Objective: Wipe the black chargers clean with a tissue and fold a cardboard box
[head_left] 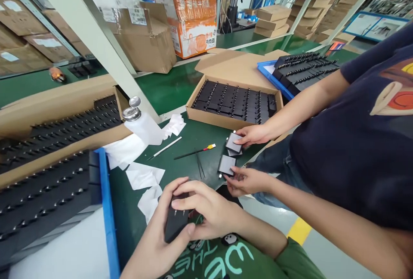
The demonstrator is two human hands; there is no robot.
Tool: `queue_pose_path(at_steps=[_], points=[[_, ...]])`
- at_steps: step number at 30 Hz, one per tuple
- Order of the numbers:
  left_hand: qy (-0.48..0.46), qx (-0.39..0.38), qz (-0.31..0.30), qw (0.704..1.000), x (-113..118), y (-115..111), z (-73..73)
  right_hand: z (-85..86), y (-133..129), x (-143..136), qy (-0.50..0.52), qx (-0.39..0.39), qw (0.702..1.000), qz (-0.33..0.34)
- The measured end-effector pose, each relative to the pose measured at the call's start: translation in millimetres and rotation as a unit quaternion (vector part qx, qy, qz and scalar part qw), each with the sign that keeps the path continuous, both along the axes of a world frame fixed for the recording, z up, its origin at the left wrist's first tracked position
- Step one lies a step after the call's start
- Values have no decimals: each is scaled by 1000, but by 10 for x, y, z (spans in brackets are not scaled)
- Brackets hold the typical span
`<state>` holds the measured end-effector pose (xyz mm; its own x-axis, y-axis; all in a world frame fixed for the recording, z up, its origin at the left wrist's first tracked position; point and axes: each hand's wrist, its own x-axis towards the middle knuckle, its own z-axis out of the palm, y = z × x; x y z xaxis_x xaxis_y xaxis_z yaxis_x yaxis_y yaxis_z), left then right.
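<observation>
Just above my lap, a black power adapter [173, 224] with small metal prongs is held between both hands. My left hand [158, 236] wraps its near and left side, thumb along the lower edge. From the right, my right hand [211, 208] closes over its top with curled fingers. Part of the adapter is hidden behind my fingers. Past it on the green bench lie black tweezers [199, 165], a short black cable with a yellow USB plug [195, 151] and a thin white pen-like tool [167, 146].
A co-worker's hands [250, 175] hold small grey square devices [227, 165] to my right. Cartons of black adapters [232, 98] stand ahead and left, with a blue tray [108, 210] at near left. A white dispenser bottle [145, 126] and crumpled wipes [144, 175] lie between.
</observation>
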<state>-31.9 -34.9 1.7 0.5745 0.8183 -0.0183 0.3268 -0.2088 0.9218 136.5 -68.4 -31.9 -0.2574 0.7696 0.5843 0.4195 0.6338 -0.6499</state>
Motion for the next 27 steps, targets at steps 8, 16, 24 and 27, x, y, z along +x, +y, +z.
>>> queue_pose_path(at_steps=[8,16,24,27], points=[[-6,-21,3,1000,6,17,10,26,77,-17,65,69,995,-10],[19,-22,-12,1000,47,35,70,19,62,-9,95,59,994,-9],[37,-39,-30,998,51,42,104,-85,22,-21,129,42,991,-11],[31,-41,-38,998,43,48,130,-56,22,-9,112,29,993,-4]])
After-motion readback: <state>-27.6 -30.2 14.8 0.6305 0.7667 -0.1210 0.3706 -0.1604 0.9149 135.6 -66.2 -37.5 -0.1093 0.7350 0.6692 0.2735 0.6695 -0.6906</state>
